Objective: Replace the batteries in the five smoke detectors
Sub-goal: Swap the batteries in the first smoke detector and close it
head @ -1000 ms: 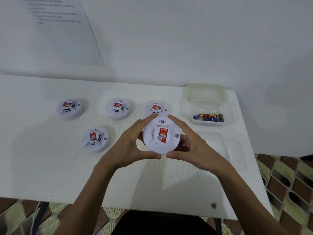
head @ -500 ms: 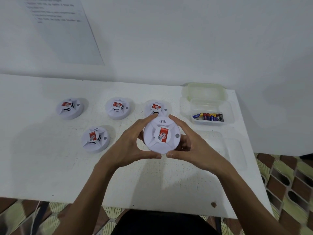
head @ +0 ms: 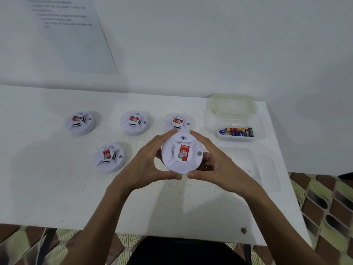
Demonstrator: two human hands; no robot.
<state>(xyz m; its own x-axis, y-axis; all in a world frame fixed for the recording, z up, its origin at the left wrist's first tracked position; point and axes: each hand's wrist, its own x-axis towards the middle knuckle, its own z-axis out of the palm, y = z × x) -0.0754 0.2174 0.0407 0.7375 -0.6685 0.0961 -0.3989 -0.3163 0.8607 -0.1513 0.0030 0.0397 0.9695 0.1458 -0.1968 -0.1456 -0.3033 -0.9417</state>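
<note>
Left hand (head: pixel 150 163) curled around the left rim of a white smoke detector (head: pixel 181 153), thumb along the near edge, fingers reaching over the far edge. Right hand (head: pixel 215 165) wrapped the same way around the right rim, thumb tip almost meeting the left thumb at the near edge, remaining fingers tucked beneath the body. Held above the white table (head: pixel 191 207), face tilted toward the camera, red-and-white sticker across the centre, small wave mark at the far side, grey button at the right.

Just beyond the held one, partly hidden by the fingertips, a second detector (head: pixel 178 122) resting flat on the table. To its left in the same far row, a third detector (head: pixel 134 122), then a fourth detector (head: pixel 80 123) well apart at the left end. Nearer and left of the hands, a fifth detector (head: pixel 109 157), also flat, red sticker up.

To the right of the far row, a clear plastic box (head: pixel 261 129) with a row of batteries (head: pixel 236 131) lying side by side along its near wall. Behind it, touching, a clear lid (head: pixel 231 103) up against the wall. Nearer, on the right part of the table, another faint clear tray (head: pixel 267 173); contents not discernible.

On the wall at upper left, a sheet of paper (head: pixel 76 39) with blurred, unreadable lines of print. Patterned floor tiles (head: pixel 324 207) beyond the table's right edge.
</note>
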